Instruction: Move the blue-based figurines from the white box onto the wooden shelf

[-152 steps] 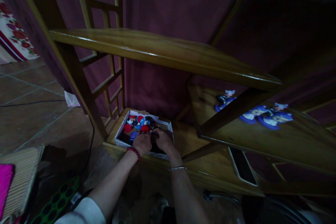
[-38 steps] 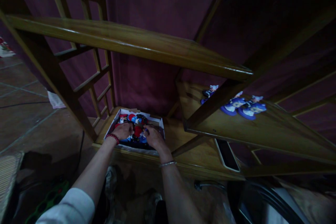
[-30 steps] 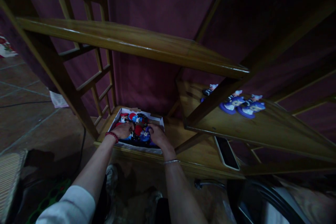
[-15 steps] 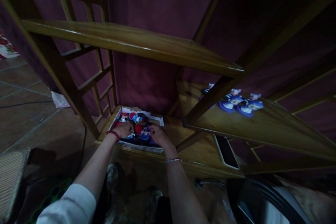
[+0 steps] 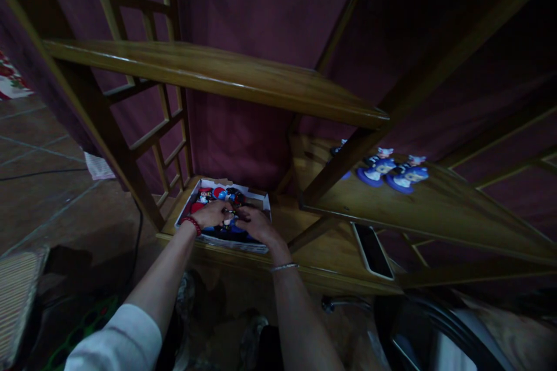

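A shallow white cardboard box (image 5: pixel 266 204) sits on the low wooden shelf, holding several small painted figurines (image 5: pixel 206 195) on round red and blue bases. My left hand (image 5: pixel 211 215), with a red bead bracelet at the wrist, reaches in from the left; its fingers are closed on a dark figurine (image 5: pixel 229 212) at the middle of the box. Close beside it, my right hand (image 5: pixel 256 224) comes in from the right, fingers bent in at the same figurine. Fingertips partly hide what they touch, and the light is dim.
A shelf board (image 5: pixel 226 75) crosses above my hands. On the raised shelf (image 5: pixel 435 200) at right stand figurines (image 5: pixel 404 177) on blue bases, behind a slanting post. A phone (image 5: pixel 373 249) lies on the low shelf. A stool (image 5: pixel 20 295) stands at lower left.
My left hand has moved right and my right hand left, so they now nearly meet over the box's middle. The view has shifted slightly.
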Available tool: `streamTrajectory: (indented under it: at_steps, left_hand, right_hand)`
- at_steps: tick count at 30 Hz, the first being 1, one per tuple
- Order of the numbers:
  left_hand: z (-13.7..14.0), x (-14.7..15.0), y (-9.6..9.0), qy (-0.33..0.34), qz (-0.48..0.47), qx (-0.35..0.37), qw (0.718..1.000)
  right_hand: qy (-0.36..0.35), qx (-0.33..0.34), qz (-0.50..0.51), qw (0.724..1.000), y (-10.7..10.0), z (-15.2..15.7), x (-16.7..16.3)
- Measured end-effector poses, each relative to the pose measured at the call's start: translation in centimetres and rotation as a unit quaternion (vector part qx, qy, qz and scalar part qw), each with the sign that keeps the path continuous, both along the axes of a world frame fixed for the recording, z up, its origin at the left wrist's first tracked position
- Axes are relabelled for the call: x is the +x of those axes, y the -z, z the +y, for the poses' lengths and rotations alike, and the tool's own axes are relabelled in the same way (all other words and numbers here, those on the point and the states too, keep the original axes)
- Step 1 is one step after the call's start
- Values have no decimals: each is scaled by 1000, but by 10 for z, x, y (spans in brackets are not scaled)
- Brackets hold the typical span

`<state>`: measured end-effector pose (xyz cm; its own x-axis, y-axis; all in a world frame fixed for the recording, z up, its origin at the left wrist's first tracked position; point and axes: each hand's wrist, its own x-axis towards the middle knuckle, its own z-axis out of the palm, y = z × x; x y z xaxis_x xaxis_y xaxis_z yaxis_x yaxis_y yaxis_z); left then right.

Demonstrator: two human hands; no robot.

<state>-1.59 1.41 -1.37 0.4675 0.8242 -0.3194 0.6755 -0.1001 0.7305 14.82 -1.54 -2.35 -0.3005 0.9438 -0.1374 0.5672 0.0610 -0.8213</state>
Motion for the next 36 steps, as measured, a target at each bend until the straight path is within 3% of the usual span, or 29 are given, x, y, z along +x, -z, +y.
streamTrajectory:
  at_steps: [7,14,23,36]
  left_hand:
    - [-1,9,-1,11,-34,0,999]
    - [-8,15,-8,-27,-131,-23,991]
    - [-12,17,-11,-77,-267,-102,955]
    - [-24,14,-18,-79,-257,-91,959]
  right_hand:
    - [-29,22,63,997,0,0,3]
    - [14,32,78,996,-6,-4,4]
    - [91,-76,187,975,-21,-15,0]
    - [119,-77,231,963,-24,-25,-3]
